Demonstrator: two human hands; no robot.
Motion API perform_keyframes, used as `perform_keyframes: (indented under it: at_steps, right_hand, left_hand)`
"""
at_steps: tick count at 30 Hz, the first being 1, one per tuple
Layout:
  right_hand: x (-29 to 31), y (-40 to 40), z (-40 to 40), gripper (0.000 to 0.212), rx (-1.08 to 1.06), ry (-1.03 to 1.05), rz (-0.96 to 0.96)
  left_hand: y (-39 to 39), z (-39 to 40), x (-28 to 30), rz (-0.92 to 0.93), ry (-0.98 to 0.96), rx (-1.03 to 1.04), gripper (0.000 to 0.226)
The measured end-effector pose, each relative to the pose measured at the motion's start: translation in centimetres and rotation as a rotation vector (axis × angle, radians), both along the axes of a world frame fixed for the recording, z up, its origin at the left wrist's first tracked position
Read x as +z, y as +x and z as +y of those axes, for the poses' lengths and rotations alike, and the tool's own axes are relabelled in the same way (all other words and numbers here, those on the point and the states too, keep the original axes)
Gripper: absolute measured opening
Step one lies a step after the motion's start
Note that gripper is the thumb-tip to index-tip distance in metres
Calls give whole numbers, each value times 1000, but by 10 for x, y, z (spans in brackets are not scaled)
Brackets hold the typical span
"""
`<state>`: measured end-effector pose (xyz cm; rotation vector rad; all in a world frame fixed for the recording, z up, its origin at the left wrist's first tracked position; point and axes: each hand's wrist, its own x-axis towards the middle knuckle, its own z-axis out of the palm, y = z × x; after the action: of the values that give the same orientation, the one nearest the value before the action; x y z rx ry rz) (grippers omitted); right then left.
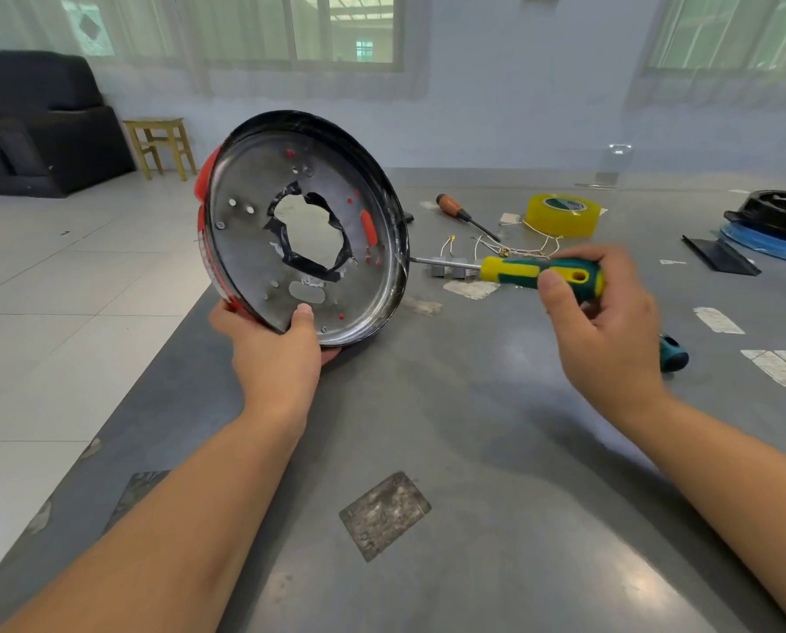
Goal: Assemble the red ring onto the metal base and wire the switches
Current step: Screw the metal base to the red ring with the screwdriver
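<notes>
Holding the metal base [263,249] upright by its lower rim, the left hand [274,344] has the red ring [204,185] already seated behind it. The right hand [605,312] grips a screwdriver [532,270], tip at the rim; fastening seems underway, while the switches [448,267] and loose wires [514,249] beyond the fingers remain unwired.

A roll of yellow tape [563,215] lies flat on the grey desk [473,427]. Just left of the tape lies a screwdriver with an orange-brown handle [465,215]. Well right of the tape sit a black part on a blue ring [773,227] and a flat black strip [718,256]. Paper labels [783,366] lie right of and nearer than the tape. Far left of the tape, off the desk, stand a wooden stool [161,144] and a black sofa [39,125].
</notes>
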<state>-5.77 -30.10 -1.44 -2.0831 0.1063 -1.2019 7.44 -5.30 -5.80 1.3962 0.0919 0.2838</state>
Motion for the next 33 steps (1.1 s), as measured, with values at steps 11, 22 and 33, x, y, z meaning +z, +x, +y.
perform_keyframes:
  at_steps: [11, 22, 33]
  right_hand:
    - [-25, 25, -34, 27, -97, -291, 704]
    - [-14, 19, -4, 44, 78, 92, 326]
    - [-15, 24, 8, 21, 438, 746, 425]
  left_hand:
    - [-5, 2, 7, -30, -186, -75, 31]
    - [-10, 2, 16, -2, -79, -129, 85]
    - [-22, 8, 25, -30, 30, -355, 86]
